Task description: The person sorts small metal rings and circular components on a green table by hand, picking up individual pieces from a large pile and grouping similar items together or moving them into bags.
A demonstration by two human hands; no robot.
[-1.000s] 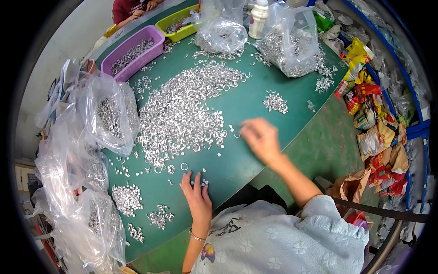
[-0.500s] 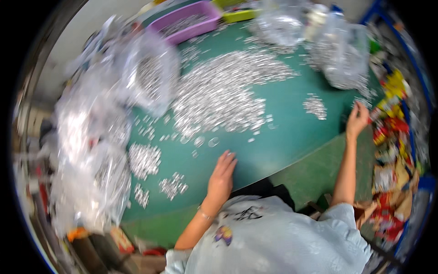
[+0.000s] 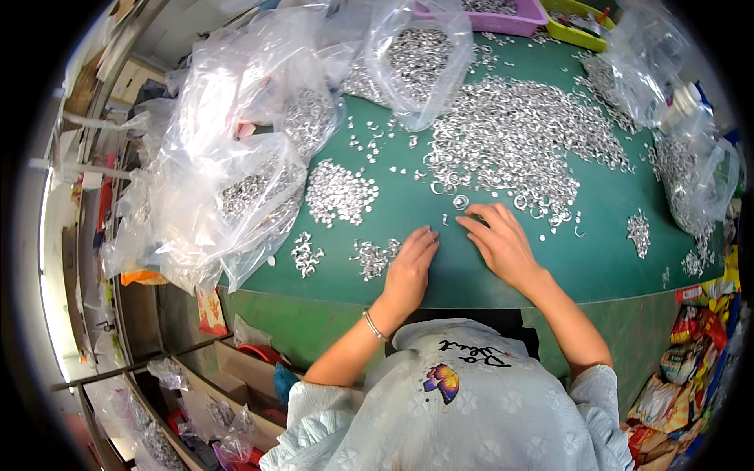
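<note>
My left hand (image 3: 411, 273) rests on the green tabletop with its fingers stretched out together, holding nothing I can see. Just left of it lies a small heap of silvery metal pieces (image 3: 372, 259). My right hand (image 3: 503, 242) has thumb and fingers apart, its fingertips beside a round metal piece (image 3: 461, 202) at the near edge of the big pile. A small curved piece (image 3: 445, 220) sits between the two hands. Beyond them spreads the large pile of shiny metal rings and small parts (image 3: 510, 141). Further left is a heap of small rounded pieces (image 3: 339, 193), with a smaller cluster (image 3: 307, 255) nearer me.
Clear plastic bags of metal parts (image 3: 259, 184) crowd the left side, with another bag (image 3: 699, 177) at the right. A purple tray (image 3: 510, 26) and a yellow-green tray (image 3: 577, 35) stand at the back. Small clusters (image 3: 638, 234) lie at right; cardboard boxes (image 3: 228, 369) sit below left.
My right hand has come from the table's far right to the middle, near my left hand. The view has turned leftward, and the left hand stays low on the table.
</note>
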